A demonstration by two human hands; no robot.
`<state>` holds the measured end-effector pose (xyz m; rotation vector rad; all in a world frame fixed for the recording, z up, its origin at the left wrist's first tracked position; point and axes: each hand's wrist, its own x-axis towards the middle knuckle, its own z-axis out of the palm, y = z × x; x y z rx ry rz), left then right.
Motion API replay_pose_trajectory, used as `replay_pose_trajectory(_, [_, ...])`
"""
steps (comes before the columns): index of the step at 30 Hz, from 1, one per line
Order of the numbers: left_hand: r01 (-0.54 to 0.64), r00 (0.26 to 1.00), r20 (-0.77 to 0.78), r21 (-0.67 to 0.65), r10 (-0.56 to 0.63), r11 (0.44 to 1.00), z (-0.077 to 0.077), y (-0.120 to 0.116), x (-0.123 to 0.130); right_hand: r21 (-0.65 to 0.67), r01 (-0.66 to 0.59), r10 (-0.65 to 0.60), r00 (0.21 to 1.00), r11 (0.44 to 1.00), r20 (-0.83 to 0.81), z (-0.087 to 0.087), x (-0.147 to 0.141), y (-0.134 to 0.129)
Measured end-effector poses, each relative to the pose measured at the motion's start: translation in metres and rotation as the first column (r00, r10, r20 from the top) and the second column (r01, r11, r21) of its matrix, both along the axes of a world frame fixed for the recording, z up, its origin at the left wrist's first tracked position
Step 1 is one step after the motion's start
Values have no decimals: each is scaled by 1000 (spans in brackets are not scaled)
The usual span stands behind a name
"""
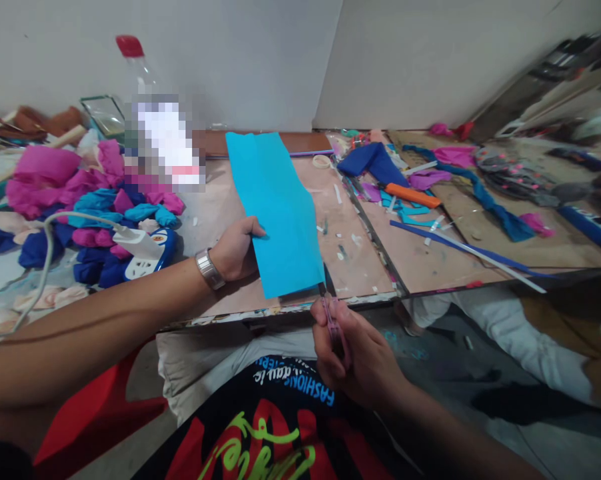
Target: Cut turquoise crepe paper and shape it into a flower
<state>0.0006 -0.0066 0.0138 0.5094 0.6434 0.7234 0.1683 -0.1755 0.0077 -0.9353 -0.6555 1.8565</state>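
Head view: my left hand (238,252) pinches the blue sheet (283,213) by its left edge, mid-frame, above the desk (358,267). The sheet's long axis runs from upper centre down and slightly right. My right hand (353,350), lower centre, is wrapped round the pink scissors (336,328), which point up at the sheet's lower-right corner; it is nearer that corner than my left hand.

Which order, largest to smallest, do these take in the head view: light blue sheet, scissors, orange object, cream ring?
1. Light blue sheet
2. Scissors and orange object: unsure; the scissors are nearer the camera and partly covered by the right hand
3. Cream ring
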Motion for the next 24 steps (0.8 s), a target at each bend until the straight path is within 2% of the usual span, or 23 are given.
replay_pose_trajectory(13, [32,999,29,3,-32,999,-1,0,-1,-42,16,-14,999,999,48,5,-2,2])
replay_pose_trajectory(24, [28,999,37,-19,-27,999,1,-1,-1,-53,30,-29,1000,998,8,6,-2,2])
